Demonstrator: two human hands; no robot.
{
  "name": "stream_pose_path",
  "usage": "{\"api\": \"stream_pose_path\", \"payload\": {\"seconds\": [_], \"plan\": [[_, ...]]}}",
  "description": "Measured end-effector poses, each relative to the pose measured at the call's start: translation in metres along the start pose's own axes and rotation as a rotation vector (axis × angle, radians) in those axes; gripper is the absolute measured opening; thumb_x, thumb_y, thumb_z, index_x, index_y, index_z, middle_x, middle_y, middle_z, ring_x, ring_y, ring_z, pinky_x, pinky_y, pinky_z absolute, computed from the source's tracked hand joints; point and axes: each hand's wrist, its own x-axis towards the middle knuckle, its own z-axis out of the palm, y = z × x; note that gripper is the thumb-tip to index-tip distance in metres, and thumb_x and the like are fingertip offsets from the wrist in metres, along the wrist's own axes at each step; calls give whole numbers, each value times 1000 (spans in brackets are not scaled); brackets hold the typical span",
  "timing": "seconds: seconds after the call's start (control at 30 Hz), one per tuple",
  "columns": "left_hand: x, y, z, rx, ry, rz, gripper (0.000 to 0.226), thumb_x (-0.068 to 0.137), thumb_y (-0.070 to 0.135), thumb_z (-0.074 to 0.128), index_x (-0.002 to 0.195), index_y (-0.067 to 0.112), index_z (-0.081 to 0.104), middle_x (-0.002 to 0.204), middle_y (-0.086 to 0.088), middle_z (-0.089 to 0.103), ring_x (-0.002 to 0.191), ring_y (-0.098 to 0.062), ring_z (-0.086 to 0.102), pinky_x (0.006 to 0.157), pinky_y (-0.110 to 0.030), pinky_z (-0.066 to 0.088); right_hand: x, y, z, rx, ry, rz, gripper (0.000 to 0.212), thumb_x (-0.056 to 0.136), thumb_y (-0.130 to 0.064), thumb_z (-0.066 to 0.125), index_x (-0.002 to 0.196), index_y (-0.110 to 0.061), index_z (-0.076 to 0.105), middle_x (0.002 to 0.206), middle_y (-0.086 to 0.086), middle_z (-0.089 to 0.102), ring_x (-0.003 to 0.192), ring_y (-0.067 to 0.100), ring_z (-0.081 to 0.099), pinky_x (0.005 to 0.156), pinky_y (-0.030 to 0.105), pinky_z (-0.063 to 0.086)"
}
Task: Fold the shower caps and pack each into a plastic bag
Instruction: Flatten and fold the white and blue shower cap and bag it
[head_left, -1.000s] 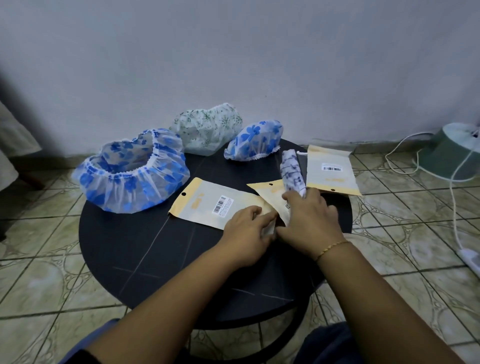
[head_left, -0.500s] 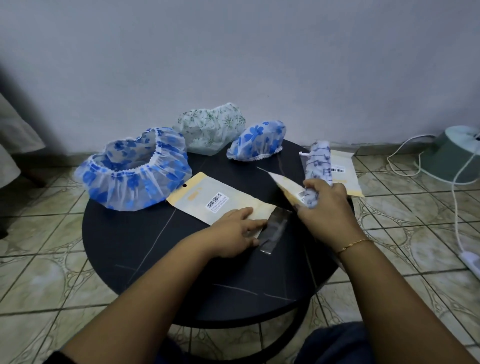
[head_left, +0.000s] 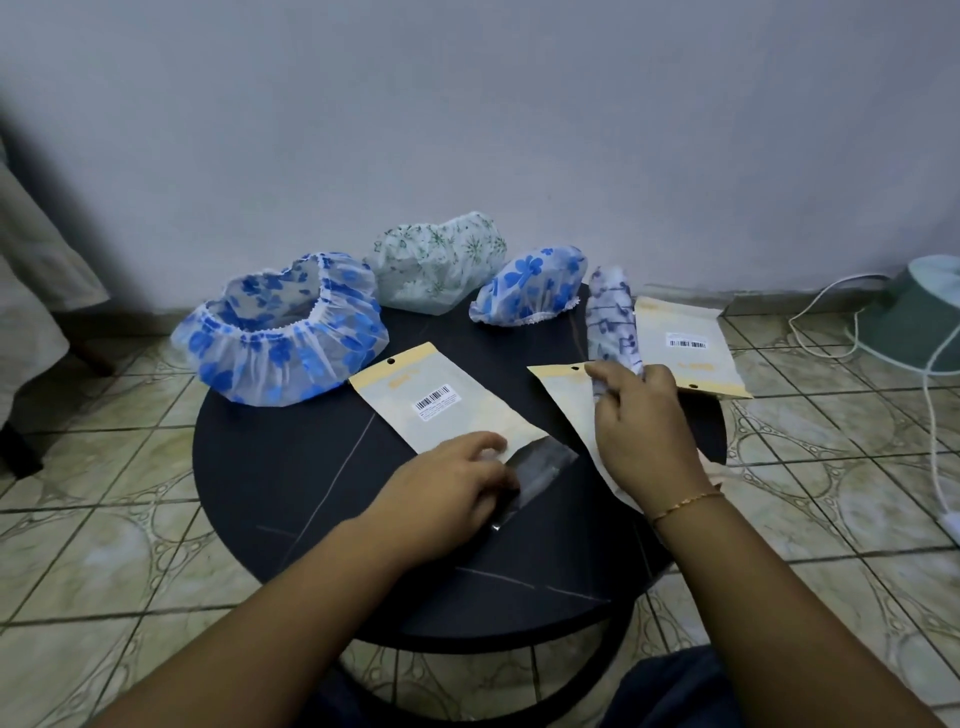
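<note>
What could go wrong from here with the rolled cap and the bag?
1. The right hand grips both the rolled cap and the middle bag; the roll may loosen before it goes in.
2. The left hand only rests on the clear flap of the left bag, which may slide.
3. The third bag overhangs the round table edge and could get knocked off.

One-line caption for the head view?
Right hand holds rolled shower cap over a plastic bag; left hand presses another bag.

3 unfolded shower caps sit at the worktop's far edge; a rolled cap lies among 3 flat plastic bags.
</note>
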Motion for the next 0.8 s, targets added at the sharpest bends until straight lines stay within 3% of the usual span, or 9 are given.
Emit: {"api": "stream_pose_path", "payload": {"seconds": [0.07,0.13,0.17,0.23,0.33,0.43,0.53,0.7,0.8], "plan": [[-3,-3,3,31,-3,56,29,97,29,42,118,32,61,142,11,41,122,-11,48,86,-23,43,-6,-3,-2,144,-52,-24,38,94,-8,45,126,-23,60,112,8,44,95,19,49,82,17,35],[-5,-8,4,61,-14,108,35,93,33,39,118,27,63,134,8,51,117,-14,55,83,-25,51,-13,-6,-2,329,-138,41,36,91,-6,53,120,-25,62,108,3,54,90,15,57,82,22,47],[-6,-12,4,88,-11,140,38,91,33,38,117,24,65,128,6,57,114,-18,59,80,-29,55,-16,-7,-3,466,-196,109,34,90,-4,57,117,-23,63,105,3,59,81,15,62,73,26,54],[-6,-21,7,177,6,205,39,89,31,39,113,19,68,121,3,65,111,-22,63,80,-34,57,-24,-11,-5,701,-309,253,26,87,-1,61,108,-16,65,97,8,62,56,11,62,49,23,54],[-8,-22,2,250,53,236,39,87,30,39,105,21,73,114,3,69,101,-22,68,75,-30,57,-31,-11,-7,857,-409,393,18,86,0,61,101,-9,66,97,13,63,58,18,60,42,23,52],[-11,-19,-4,233,72,197,39,83,30,38,92,27,76,109,1,71,93,-20,70,64,-28,58,-34,-8,-14,960,-506,476,19,92,-1,51,106,1,63,94,19,64,62,25,61,40,24,51],[-14,-21,-3,248,57,134,41,80,31,38,92,25,76,109,-2,71,92,-18,70,55,-26,57,-33,-5,-30,1024,-592,513,28,93,-1,36,103,2,62,85,23,67,58,29,64,40,25,50],[-12,-27,6,264,55,64,45,86,30,36,108,14,72,114,2,69,99,-16,68,67,-26,57,-33,3,-46,980,-676,531,30,91,0,33,99,1,62,81,19,71,57,28,66,39,23,50],[-11,-26,6,271,67,52,49,85,33,35,109,12,71,113,1,69,98,-14,68,67,-23,56,-34,5,-53,958,-688,520,30,92,0,33,100,3,62,80,20,71,55,27,66,38,22,49]]}}
